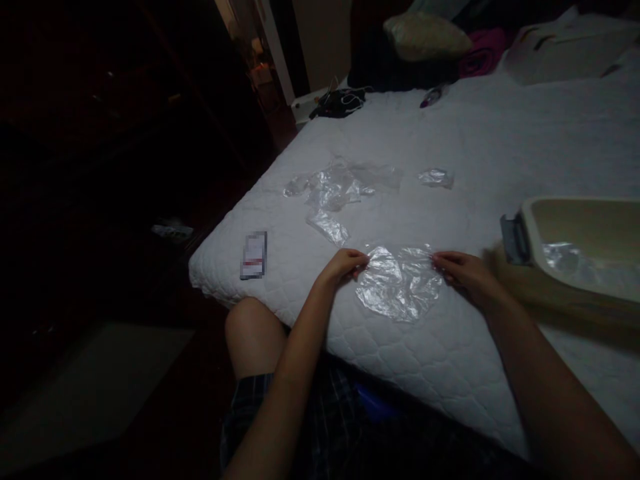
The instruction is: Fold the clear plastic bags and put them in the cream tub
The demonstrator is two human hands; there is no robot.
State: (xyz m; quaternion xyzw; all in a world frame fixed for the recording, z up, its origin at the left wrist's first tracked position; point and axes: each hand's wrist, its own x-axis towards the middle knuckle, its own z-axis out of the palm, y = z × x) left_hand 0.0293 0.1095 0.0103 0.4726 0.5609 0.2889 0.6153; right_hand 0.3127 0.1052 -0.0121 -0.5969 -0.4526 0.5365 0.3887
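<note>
A clear, crinkled plastic bag (397,287) is spread out on the white quilted bed cover (400,363). My left hand (346,264) pinches its upper left corner between thumb and fingers. At the upper right corner, my right hand (463,273) pinches the same bag. Just beyond lie several more clear plastic bags (333,187) in a loose, overlapping group, one of them reaching close to my left hand. A small crumpled clear bag (436,178) rests apart from them, farther to the right.
On the right stands a cream plastic bin (510,283) with a grey handle and clear plastic inside. A phone (254,255) lies near the bed's left corner. Toward the back are a black item with cables (340,102), a cushion (425,37) and magenta cloth (483,52).
</note>
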